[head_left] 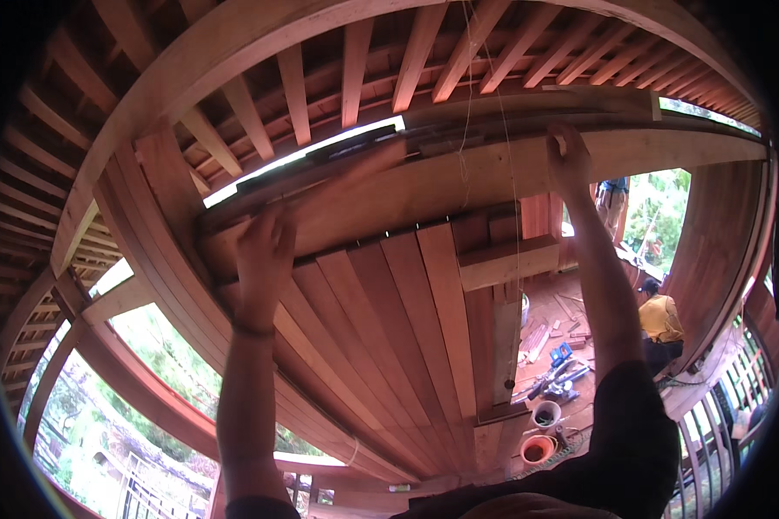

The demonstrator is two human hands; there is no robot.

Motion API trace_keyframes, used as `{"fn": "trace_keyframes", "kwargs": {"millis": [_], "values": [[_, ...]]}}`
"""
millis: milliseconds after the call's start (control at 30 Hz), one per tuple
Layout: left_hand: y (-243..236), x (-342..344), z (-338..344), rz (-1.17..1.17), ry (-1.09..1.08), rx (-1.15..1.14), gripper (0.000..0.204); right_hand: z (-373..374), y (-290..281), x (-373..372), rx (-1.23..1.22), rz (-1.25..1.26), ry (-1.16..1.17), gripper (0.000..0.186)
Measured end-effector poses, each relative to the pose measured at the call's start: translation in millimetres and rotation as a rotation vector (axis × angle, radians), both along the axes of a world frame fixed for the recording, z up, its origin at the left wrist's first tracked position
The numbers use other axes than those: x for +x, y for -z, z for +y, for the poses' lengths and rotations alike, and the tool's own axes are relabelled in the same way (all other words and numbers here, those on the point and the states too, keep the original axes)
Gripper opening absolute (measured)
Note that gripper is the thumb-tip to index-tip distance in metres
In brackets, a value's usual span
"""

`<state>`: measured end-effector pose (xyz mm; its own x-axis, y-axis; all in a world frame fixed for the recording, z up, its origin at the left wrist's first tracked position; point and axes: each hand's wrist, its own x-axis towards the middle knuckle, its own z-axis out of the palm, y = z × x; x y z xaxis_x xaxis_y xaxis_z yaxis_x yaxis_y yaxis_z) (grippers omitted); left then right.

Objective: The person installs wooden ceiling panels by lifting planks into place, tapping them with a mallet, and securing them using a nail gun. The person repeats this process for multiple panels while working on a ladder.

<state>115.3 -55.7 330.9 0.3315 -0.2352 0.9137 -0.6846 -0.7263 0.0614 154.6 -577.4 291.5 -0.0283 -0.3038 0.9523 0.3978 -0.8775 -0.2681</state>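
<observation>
A long curved wooden beam [411, 182] spans the view above vertical planks [405, 320], with dark stacked strips along its top. My left hand [264, 246] is raised at the beam's left part, fingers bent around the lower end of a short reddish board [355, 173], which slants up to the right and is slightly blurred. My right hand [569, 157] is higher at the beam's right part, fingers curled on its upper edge. Thin strings [506, 130] hang between my hands. A short wooden block [509, 264] projects below the beam.
Rafters [355, 69] arch overhead. Below on the right, a person in a yellow top [658, 320] faces away, near tools [563, 376], offcuts [545, 337], a grey bucket [545, 413] and an orange bucket [537, 450]. A railing [701, 432] stands at lower right; another person [613, 203] is partly visible behind.
</observation>
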Motion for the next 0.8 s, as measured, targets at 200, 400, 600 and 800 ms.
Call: {"fn": "trace_keyframes", "kwargs": {"millis": [200, 400, 600, 800], "values": [[-136.7, 77.3, -75.9, -0.340, -0.046, 0.123, 0.023, -4.5, -13.0, 64.3, -0.159, 0.197, 0.185, 0.023], [-225.7, 118.4, -158.6, -0.619, -0.092, 0.248, 0.022, -16.5, -1.9, 70.2, -0.227, 0.090, 0.298, 0.017], [-280.1, 124.0, -199.8, -0.863, -0.215, 0.242, 0.022, -16.3, 0.3, 73.5, -0.251, 0.000, 0.295, 0.019], [-281.1, 105.0, -217.2, -0.588, -0.312, 0.219, 0.026, -11.0, 0.7, 69.2, -0.269, -0.065, 0.257, 0.016]]}}
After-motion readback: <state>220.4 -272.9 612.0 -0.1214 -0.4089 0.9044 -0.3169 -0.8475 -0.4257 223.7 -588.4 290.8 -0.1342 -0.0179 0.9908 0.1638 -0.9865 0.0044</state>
